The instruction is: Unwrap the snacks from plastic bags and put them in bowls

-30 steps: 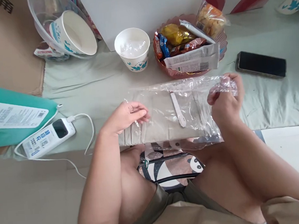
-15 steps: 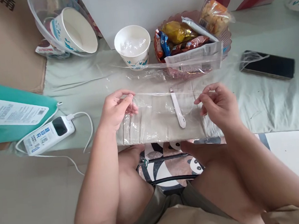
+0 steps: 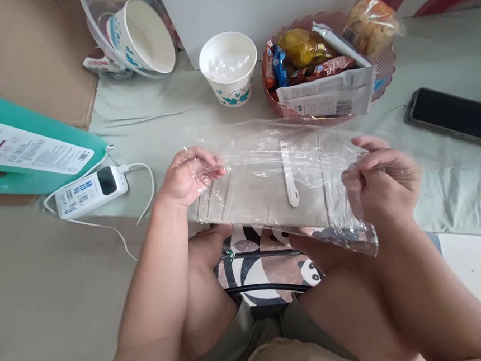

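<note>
A clear plastic bag (image 3: 259, 198) stretches between my two hands above the cloth-covered table edge. My left hand (image 3: 192, 175) is closed on its left side, with film draped over the fingers. At the other side, my right hand (image 3: 385, 176) grips the film between thumb and curled fingers. The bag's lower right corner hangs past the table edge. Under the see-through film lies a slim white plastic tool (image 3: 289, 176), its kind unclear. Beyond the bag stands a white paper cup (image 3: 233, 94) with clear crumpled plastic in it.
A scalloped bowl (image 3: 387, 78) holds several snack packets at the back. The black phone (image 3: 456, 115) lies at the right. At the left are a green bottle (image 3: 35, 142), a power bank (image 3: 92, 190) with a white cable, and a clear tub (image 3: 94, 24) holding a tipped paper cup (image 3: 150, 36).
My right hand has moved right and the bag has spread wider, lifting off the table, its far edge drawn back from the bowl and phone. The view has shifted slightly.
</note>
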Demonstrator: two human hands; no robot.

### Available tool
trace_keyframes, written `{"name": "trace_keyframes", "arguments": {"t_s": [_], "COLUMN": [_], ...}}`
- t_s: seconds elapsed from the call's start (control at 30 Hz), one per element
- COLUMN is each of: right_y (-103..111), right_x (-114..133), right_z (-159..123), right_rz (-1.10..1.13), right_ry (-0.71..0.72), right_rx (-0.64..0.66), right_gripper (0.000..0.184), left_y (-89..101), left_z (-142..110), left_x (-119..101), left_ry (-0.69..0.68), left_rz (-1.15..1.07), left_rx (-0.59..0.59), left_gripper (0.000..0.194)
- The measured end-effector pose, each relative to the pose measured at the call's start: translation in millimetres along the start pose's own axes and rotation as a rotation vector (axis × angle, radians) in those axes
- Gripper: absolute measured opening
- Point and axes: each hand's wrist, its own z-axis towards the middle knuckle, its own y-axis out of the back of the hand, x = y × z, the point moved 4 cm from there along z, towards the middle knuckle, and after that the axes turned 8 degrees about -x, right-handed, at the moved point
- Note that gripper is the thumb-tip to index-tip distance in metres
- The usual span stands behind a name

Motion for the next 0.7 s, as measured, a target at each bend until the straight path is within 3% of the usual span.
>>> {"name": "trace_keyframes", "arguments": {"t_s": [0.1,0.2,0.3,0.37,0.43,0.5,0.53,0.63,0.7], "right_y": [0,2,10,13,12,7,4,0,-1], "right_x": [20,31,28,24,23,24,24,16,6], "right_z": [-2,-9,-19,-23,-23,-21,-20,-20,-24], "right_rz": [0.105,0.084,-0.014,-0.088,-0.189,-0.246,-0.252,-0.214,-0.199], "right_ry": [0.085,0.106,0.0,-0.107,-0.158,-0.143,-0.139,-0.222,-0.337], "right_rx": [-0.108,-0.043,-0.081,-0.147,-0.164,-0.118,-0.09,-0.025,0.043], "right_gripper": [0.021,0.028,0.055,0.059,0.043,0.013,0.015,0.064,0.083], "left_y": [-1.1,0.2,-0.4,-3.4,-7.5,-12.0,-14.0,-16.5,-14.5], "left_z": [2,9,14,14,11,7,5,5,7], "left_x": [-3,-3,-1,0,-2,-7,-9,-12,-11], "left_ry": [-0.017,-0.042,-0.08,-0.101,-0.144,-0.192,-0.203,-0.218,-0.235], "left_rz": [0.03,0.161,0.32,0.395,0.397,0.341,0.307,0.234,0.215], "left_rx": [0.008,-0.066,-0.115,-0.092,-0.059,-0.038,-0.035,-0.093,-0.164], "left_gripper": [0.034,0.05,0.047,0.034,0.02,0.016,0.017,0.032,0.041]}}
